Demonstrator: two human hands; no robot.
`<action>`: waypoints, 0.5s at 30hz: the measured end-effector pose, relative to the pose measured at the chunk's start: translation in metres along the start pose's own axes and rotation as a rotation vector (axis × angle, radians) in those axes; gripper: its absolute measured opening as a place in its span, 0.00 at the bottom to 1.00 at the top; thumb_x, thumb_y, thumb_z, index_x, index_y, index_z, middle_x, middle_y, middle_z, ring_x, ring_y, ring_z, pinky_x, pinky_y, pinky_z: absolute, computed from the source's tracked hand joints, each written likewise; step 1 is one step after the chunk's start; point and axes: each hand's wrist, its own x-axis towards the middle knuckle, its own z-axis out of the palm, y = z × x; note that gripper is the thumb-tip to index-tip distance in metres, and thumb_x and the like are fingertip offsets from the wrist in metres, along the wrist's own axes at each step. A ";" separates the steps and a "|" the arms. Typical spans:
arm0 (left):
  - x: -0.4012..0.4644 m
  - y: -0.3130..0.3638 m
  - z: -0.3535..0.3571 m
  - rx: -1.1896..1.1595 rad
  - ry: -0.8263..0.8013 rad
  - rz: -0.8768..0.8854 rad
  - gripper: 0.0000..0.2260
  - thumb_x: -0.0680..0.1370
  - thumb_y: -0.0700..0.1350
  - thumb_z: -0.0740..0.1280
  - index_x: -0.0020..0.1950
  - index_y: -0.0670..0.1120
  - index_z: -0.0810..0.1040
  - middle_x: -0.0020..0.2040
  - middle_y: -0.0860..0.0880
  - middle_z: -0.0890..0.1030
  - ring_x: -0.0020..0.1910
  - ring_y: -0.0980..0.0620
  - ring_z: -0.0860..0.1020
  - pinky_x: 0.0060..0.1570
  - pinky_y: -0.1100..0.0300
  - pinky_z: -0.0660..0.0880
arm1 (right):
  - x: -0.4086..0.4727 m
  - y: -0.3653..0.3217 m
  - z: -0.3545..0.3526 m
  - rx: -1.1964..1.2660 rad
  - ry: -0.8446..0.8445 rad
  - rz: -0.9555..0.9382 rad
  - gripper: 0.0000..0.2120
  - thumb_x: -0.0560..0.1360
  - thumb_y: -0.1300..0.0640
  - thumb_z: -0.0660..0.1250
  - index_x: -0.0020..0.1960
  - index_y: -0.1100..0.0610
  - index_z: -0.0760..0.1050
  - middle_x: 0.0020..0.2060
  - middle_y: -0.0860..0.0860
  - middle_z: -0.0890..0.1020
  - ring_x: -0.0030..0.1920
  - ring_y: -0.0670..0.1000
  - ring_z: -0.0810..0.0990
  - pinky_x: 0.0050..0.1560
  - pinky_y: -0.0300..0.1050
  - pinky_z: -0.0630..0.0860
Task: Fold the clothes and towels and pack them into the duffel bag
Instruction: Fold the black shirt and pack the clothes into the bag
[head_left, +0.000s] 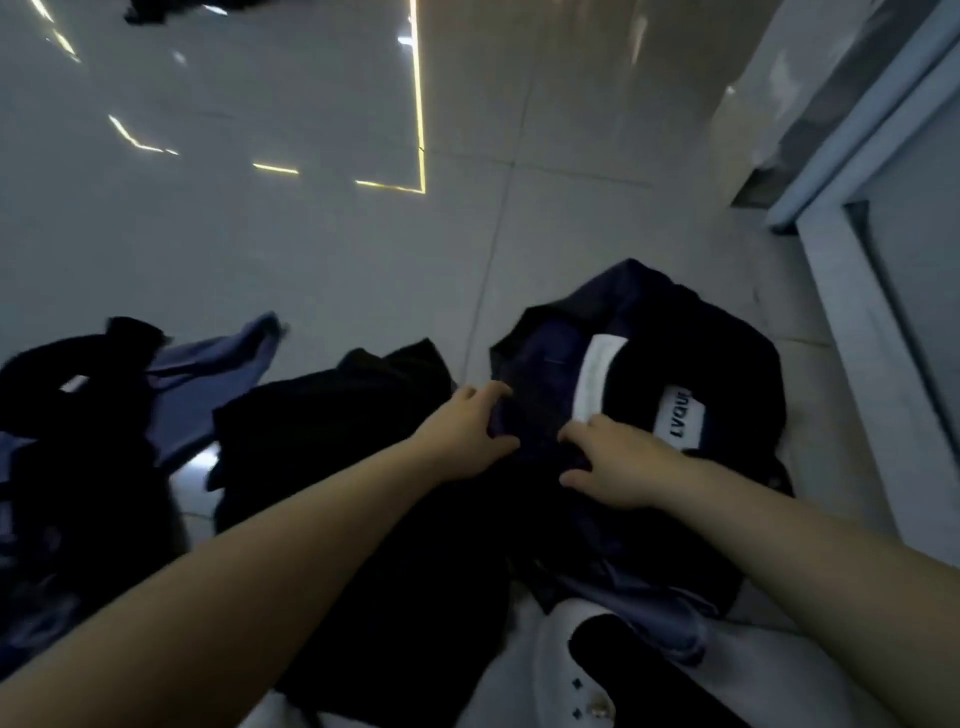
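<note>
On the glossy tiled floor (322, 249) we see a heap of black and blue clothes (93, 431) lying at the left, well apart from the bag, and a black garment (332, 415) spread just beside it. A white shoe (558, 670) shows at the near edge. A pale door frame (883, 270) runs along the right. Our arms stretch forward. Our left hand (462, 434) curls its fingers over a dark navy folded garment (530, 410), thumb underneath, gripping it. Our right hand (610, 462) grips the same cloth just beside it. The garment sits at the mouth of the open dark duffel bag (727, 358), which lies right of centre near the door frame and holds a white towel (597, 374) and a white label (680, 415).
</note>
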 end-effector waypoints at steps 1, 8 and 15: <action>0.009 0.000 0.020 -0.002 -0.037 -0.017 0.29 0.76 0.54 0.68 0.74 0.51 0.61 0.68 0.41 0.68 0.65 0.41 0.71 0.66 0.51 0.68 | -0.005 0.013 0.018 0.003 -0.028 0.051 0.28 0.78 0.41 0.62 0.73 0.49 0.58 0.67 0.54 0.65 0.63 0.59 0.70 0.59 0.54 0.73; 0.033 0.022 0.115 0.509 -0.230 0.032 0.37 0.74 0.71 0.54 0.78 0.58 0.48 0.79 0.49 0.53 0.75 0.39 0.56 0.71 0.39 0.37 | -0.033 0.079 0.092 -0.137 -0.054 0.082 0.37 0.75 0.30 0.53 0.78 0.45 0.48 0.76 0.51 0.55 0.73 0.55 0.60 0.74 0.54 0.52; 0.047 0.056 0.146 0.540 -0.255 0.216 0.33 0.77 0.68 0.54 0.78 0.59 0.46 0.79 0.47 0.51 0.73 0.37 0.60 0.72 0.41 0.49 | -0.039 0.140 0.106 -0.390 -0.040 0.117 0.37 0.70 0.32 0.49 0.65 0.55 0.76 0.59 0.62 0.79 0.55 0.61 0.80 0.59 0.67 0.71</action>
